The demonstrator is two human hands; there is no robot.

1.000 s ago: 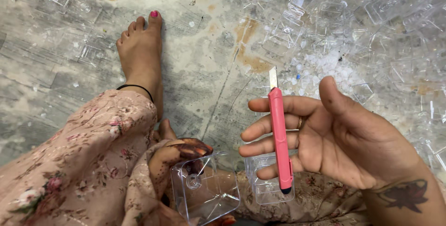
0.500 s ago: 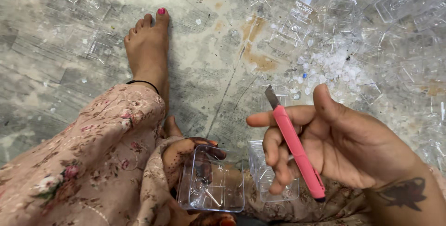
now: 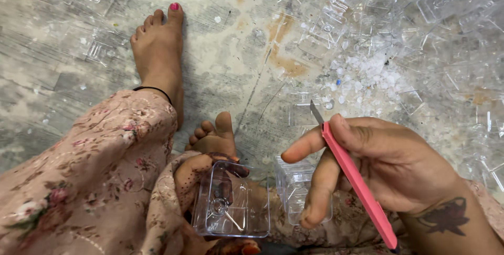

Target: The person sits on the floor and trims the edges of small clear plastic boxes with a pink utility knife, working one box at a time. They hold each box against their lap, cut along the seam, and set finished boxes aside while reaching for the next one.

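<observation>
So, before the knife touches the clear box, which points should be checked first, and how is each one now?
1. Right hand holds the pink knife firmly: ok.
2. Blade extended, pointing away from the body: ok.
3. Left hand has a grip on the clear plastic box: ok.
4. Left fingers clear of the cutting line: cannot tell.
5. Bare toes away from the blade: ok, apart.
6. Second clear box out of the way: not ok; it sits under the right fingers.
</observation>
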